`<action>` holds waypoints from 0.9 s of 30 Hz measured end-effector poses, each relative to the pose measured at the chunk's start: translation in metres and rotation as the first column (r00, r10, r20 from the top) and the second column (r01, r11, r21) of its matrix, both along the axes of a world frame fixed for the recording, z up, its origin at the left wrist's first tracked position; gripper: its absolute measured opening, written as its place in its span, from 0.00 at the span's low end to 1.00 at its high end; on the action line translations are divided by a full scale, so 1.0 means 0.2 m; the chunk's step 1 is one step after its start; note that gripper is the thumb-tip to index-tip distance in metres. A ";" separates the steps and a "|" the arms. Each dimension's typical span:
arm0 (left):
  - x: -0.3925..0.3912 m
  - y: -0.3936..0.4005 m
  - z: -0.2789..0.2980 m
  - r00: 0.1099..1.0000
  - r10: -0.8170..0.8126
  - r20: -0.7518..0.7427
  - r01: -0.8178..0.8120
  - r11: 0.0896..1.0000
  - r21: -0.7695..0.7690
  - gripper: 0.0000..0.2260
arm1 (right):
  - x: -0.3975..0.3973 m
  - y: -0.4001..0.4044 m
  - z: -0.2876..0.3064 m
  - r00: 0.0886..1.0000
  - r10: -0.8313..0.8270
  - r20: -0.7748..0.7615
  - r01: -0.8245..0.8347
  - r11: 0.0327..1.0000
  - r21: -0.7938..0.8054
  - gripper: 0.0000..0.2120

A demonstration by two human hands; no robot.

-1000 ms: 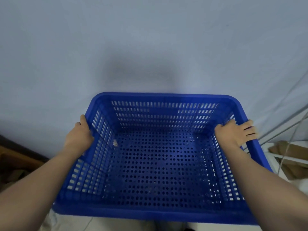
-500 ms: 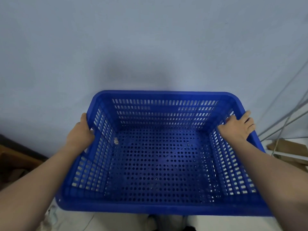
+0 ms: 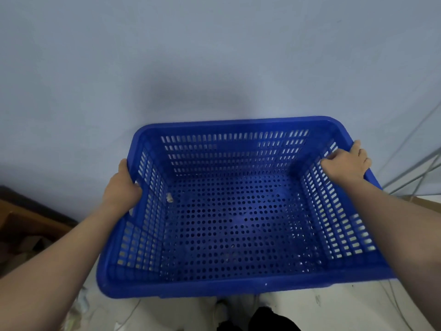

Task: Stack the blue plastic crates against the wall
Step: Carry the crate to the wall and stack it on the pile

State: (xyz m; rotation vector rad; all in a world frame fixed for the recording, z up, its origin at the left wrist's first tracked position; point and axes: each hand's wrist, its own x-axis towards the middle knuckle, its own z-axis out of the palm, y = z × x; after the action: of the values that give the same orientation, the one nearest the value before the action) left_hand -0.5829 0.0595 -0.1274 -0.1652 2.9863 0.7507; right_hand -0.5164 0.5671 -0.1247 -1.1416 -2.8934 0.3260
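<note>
Head view
Crate: one blue plastic crate (image 3: 238, 211), rectangular with rounded corners and a thick smooth rim, held in the air in front of a wall, its open top facing the camera.
Crate walls: moulded plastic pierced by rows of short vertical slots; the far wall carries a plain unslotted patch near its middle.
Crate floor: flat sheet perforated with a regular grid of round holes; a small pale scrap (image 3: 170, 198) lies at the left edge of the floor, against the left wall.
Crate attitude: slightly tilted, right side higher than the left; the far rim is close to the wall, contact cannot be told.
Left hand: left hand (image 3: 121, 187) grips the left rim, thumb on the rim, fingers curled under and hidden behind the crate side.
Right hand: right hand (image 3: 346, 164) holds the right rim near the far corner, fingers folded over the rim onto the slotted inner wall, thumb lying along the outer edge.
Wall: wall (image 3: 191, 56) is matt, pale blue-grey, unmarked, with a soft shadow above the crate.
Floor: floor (image 3: 346, 306) is pale and scuffed.
Left edge: a brown wooden piece (image 3: 28, 220), partly cut off.
Right edge: thin metal rods (image 3: 415, 173) slanting upward.
</note>
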 end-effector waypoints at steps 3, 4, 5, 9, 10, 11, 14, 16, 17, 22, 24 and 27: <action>0.00 0.01 0.00 1.000 -0.008 -0.016 0.007 1.000 -0.018 0.23 | -0.01 0.02 0.00 0.999 -0.051 -0.013 0.051 0.997 0.058 0.15; 0.00 0.01 0.00 1.000 -0.010 -0.020 0.010 1.000 -0.019 0.21 | 0.01 0.01 -0.01 0.997 -0.071 -0.016 0.072 0.992 0.107 0.15; -0.01 0.00 0.00 1.000 -0.012 -0.022 0.012 1.000 -0.019 0.20 | 0.04 0.00 -0.03 0.996 -0.087 -0.012 0.088 0.984 0.154 0.15; -0.03 0.00 0.01 0.999 -0.036 -0.010 0.035 0.999 -0.030 0.18 | 0.12 -0.04 -0.07 0.991 -0.132 -0.004 0.130 0.970 0.207 0.16; -0.03 0.00 0.01 0.999 -0.043 -0.012 0.043 0.999 -0.031 0.16 | 0.14 -0.05 -0.07 0.990 -0.142 -0.014 0.142 0.968 0.207 0.16; -0.03 0.01 0.01 0.999 -0.050 -0.015 0.049 0.998 -0.033 0.16 | 0.17 -0.05 -0.07 0.988 -0.151 -0.021 0.152 0.965 0.212 0.15; -0.02 0.03 0.01 0.998 -0.047 -0.033 0.044 0.996 -0.074 0.15 | 0.21 -0.05 -0.08 0.989 -0.143 -0.028 0.145 0.957 0.250 0.13; -0.01 0.02 0.01 0.999 -0.043 -0.033 0.041 0.996 -0.082 0.15 | 0.21 -0.06 -0.08 0.990 -0.137 -0.021 0.138 0.956 0.260 0.13; 0.00 0.02 0.01 0.999 -0.043 -0.034 0.040 0.996 -0.084 0.15 | 0.20 -0.06 -0.08 0.990 -0.143 -0.013 0.141 0.954 0.265 0.13; 0.01 0.01 0.01 1.000 -0.013 -0.024 0.012 0.997 -0.071 0.19 | 0.17 -0.06 -0.08 0.989 -0.138 0.054 0.116 0.949 0.295 0.12; 0.01 -0.01 0.00 1.000 0.001 -0.027 -0.003 0.997 -0.072 0.20 | 0.12 -0.07 -0.07 0.990 -0.126 0.055 0.105 0.951 0.289 0.12; 0.02 -0.02 0.01 1.000 0.008 -0.029 -0.010 0.998 -0.069 0.18 | 0.08 -0.07 -0.07 0.990 -0.135 0.040 0.119 0.957 0.264 0.13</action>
State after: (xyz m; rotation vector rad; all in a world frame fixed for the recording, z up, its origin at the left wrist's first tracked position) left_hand -0.5799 0.0564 -0.1252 -0.1731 3.0423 0.6567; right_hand -0.5002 0.5525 -0.1380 -1.2985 -2.7826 -0.0909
